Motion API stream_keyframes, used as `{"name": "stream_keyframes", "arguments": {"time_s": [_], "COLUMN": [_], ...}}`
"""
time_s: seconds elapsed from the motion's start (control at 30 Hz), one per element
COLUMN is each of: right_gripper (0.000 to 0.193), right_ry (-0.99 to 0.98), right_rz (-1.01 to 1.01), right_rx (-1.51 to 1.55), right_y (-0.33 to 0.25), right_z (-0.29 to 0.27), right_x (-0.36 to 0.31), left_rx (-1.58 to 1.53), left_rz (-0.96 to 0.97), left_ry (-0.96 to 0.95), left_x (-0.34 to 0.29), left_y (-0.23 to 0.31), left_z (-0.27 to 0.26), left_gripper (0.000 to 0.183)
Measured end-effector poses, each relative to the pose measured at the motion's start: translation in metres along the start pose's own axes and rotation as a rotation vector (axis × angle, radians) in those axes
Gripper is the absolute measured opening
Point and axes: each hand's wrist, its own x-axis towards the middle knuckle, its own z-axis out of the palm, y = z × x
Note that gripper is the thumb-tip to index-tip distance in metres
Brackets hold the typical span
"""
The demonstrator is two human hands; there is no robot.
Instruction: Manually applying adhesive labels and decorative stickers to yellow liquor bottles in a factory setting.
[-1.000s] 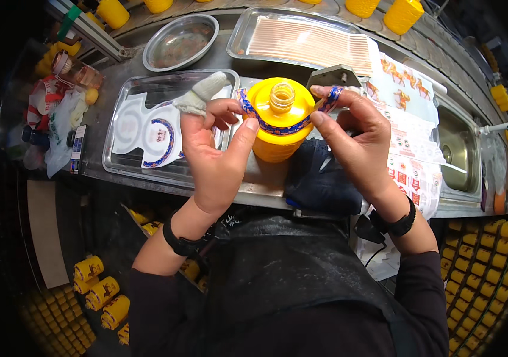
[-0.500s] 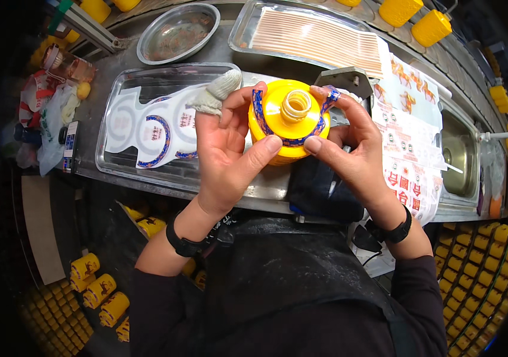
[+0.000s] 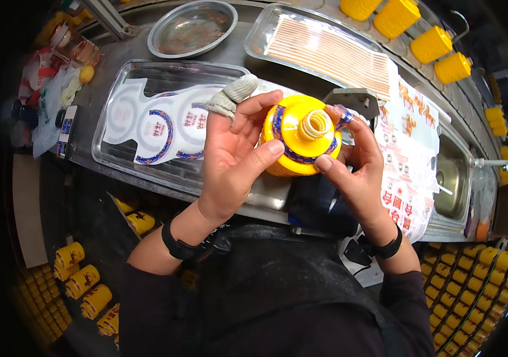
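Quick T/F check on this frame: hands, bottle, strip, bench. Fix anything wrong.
1. The left hand and the right hand both touch the yellow bottle. True.
2. A cap covers the bottle's neck. False: the neck is uncapped.
3. A blue patterned strip curves along the bottle's near side. True.
4. The grey finger cover is on the right hand. False: it is on the left hand.
5. The round metal bowl stands right of the tray with the striped sheet. False: the bowl stands left of it.
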Motion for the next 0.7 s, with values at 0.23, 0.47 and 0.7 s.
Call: {"name": "stream_keyframes", "arguments": {"time_s": [0.23,0.47,0.7], "right_gripper": [0.061,0.067,0.069], "right_ry": [0.006,-0.004,-0.037], "right_rz": [-0.014,-0.009,-0.044], "right_rx": [-0.036,-0.036,-0.018], "right_y": [0.0,-0.001,-0.001], "right_z": [-0.001,0.001,0.002], "right_x": [-0.002,0.002,0.003], "left_rx": [-0.075,-0.088,-0.104], "left_rz": [-0.176,-0.374,-0.39], "left_ry": [0.052,0.041,0.021], "left_x": [0.012,0.017,0.021], "left_y": [0.009,0.017,0.017], "left_z": [-0.008,-0.003,-0.005], "left_gripper": [0.057,0.048,0.047]}}
